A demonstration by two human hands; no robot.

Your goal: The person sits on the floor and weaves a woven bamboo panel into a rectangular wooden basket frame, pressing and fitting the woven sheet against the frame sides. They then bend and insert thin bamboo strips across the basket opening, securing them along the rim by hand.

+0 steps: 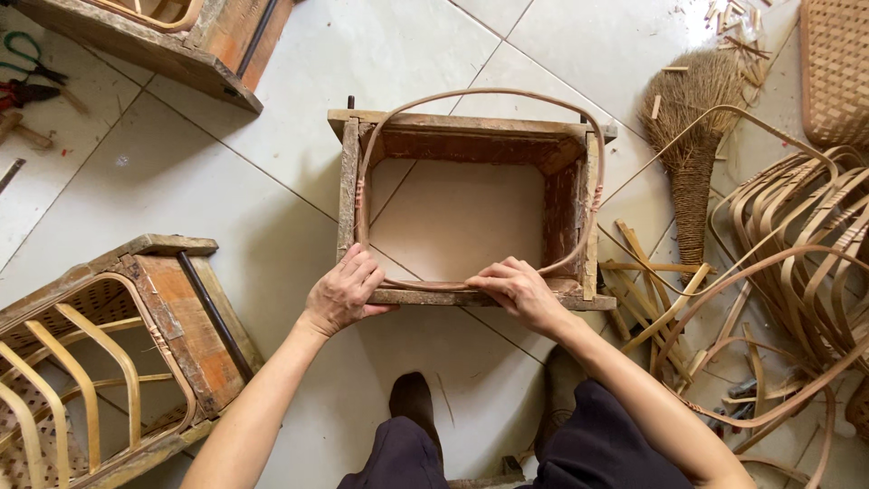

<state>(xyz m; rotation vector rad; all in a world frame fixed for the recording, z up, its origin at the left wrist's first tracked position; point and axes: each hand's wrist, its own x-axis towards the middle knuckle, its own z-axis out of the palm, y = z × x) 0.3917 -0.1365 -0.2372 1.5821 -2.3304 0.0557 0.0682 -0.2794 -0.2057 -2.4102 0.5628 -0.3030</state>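
A square wooden frame mould (348,181) lies on the tiled floor in front of me. A bent rattan hoop (480,92) runs round its inside and bulges past the far edge. My left hand (342,292) grips the near left corner of the frame, fingers over the rattan. My right hand (518,290) presses the rattan against the near rail, fingers curled on the strip.
A second wooden mould with a woven basket and rattan ribs (100,362) sits at the left. A third mould (181,36) is top left, beside pliers and scissors (27,77). A grass broom (692,136), a woven panel (833,63) and several bent rattan strips (797,263) lie at the right.
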